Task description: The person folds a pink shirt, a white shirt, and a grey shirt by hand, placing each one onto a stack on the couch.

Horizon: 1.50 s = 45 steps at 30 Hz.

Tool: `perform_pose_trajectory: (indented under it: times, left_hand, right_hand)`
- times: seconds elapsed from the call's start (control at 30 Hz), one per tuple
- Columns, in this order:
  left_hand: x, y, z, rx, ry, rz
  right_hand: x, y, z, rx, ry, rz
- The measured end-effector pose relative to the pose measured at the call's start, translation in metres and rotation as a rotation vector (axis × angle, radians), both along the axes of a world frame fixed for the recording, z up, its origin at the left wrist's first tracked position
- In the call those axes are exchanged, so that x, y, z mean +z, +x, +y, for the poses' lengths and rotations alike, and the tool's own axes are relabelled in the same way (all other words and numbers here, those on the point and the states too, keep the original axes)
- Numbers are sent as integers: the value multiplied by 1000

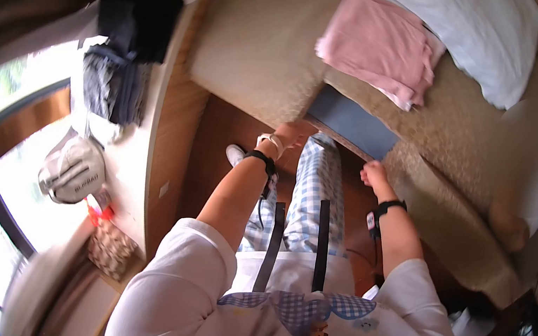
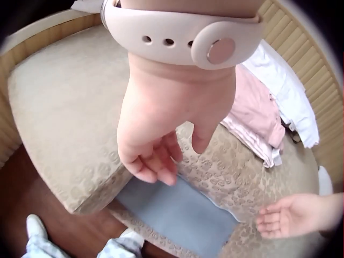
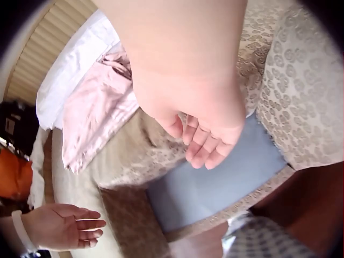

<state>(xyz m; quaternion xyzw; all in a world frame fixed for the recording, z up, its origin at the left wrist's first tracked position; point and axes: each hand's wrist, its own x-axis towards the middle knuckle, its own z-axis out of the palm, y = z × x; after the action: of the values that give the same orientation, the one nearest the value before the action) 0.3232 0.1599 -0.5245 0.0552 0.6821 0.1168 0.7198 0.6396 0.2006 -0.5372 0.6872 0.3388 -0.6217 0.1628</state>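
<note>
The left hand (image 2: 172, 107) is being held above the left end of the blue panel (image 1: 355, 122), its fingers being loosely bent and close together, with the thumb apart; a pale strap (image 2: 161, 32) is being worn at that wrist. The right hand (image 3: 191, 102) is being held near the panel's right end, its fingers being lightly curled side by side; whether the panel is being touched cannot be told. The panel is being bordered on both sides by the beige sofa (image 1: 255, 37). Behind it, pink clothes (image 1: 378, 44) are being borne by the sofa, beside white fabric (image 1: 480, 32). Dark clothes (image 1: 139, 15) and a pale bag (image 1: 75, 171) are being supported along the window side
</note>
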Motion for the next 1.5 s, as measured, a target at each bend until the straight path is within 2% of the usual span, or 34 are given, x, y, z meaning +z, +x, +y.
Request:
perform_pose_trajectory:
  times: [0.07,0.17,0.2,0.23,0.3,0.37,0.43,0.53,0.57,0.63,0.7,0.8,0.9,0.93,1.0,1.07,1.17,1.23,1.3,1.37,1.43,1.5]
  left_hand:
    - [26,-14,-17,95,-10,83]
    - [35,-61,-66,332,66,118]
    - [20,-84,-99,477,270,6]
    - [17,-103,-113,472,108,198]
    - [-20,-157,-174,643,146,306]
    - [-19,-204,-218,735,147,713]
    - [-1,-262,-265,879,113,873]
    - [35,-352,-324,1337,87,607]
    - [46,-380,-340,1476,52,550]
    - [66,-430,-368,1573,135,496]
    - [70,-470,-380,1630,202,421]
    - [60,-504,-380,1650,225,301]
    - [56,-526,-359,1734,377,17]
    - [50,-529,-344,1814,313,69]
    - [33,-535,-332,1753,276,81]
    - [67,-529,-313,1681,205,204]
    - [91,-527,-341,1761,741,-149]
    - [118,-518,-389,1657,1449,-681]
    - [242,-497,-395,2152,913,132]
    - [201,-481,-480,2137,1098,225]
    - [113,-462,-580,2327,1134,23]
    - [108,-455,-568,2672,396,257]
  right_hand:
    - [3,-6,-16,61,-48,-22]
    - [15,-30,-25,132,-71,-12]
    - [17,-42,-23,169,-65,-27]
    - [19,-56,-23,200,-57,-45]
    - [23,-92,-22,233,-15,-58]
    - [35,-131,-23,248,42,-53]
    - [47,-171,-34,185,85,-7]
    - [71,-238,-70,69,76,94]
    - [77,-256,-86,85,43,99]
    - [79,-288,-123,243,-31,43]
    - [81,-316,-155,481,-53,32]
    - [97,-344,-184,530,-89,110]
    - [130,-381,-205,525,-103,220]
    - [138,-387,-206,568,-97,233]
    - [151,-393,-200,604,-42,240]
    - [152,-390,-187,572,-42,182]
    - [141,-370,-161,494,4,63]
    - [132,-358,-148,457,33,-32]
    - [122,-358,-138,508,-10,-134]
    - [119,-357,-141,553,-56,-180]
    - [109,-368,-141,598,-75,-148]
    - [105,-383,-147,587,-93,-93]
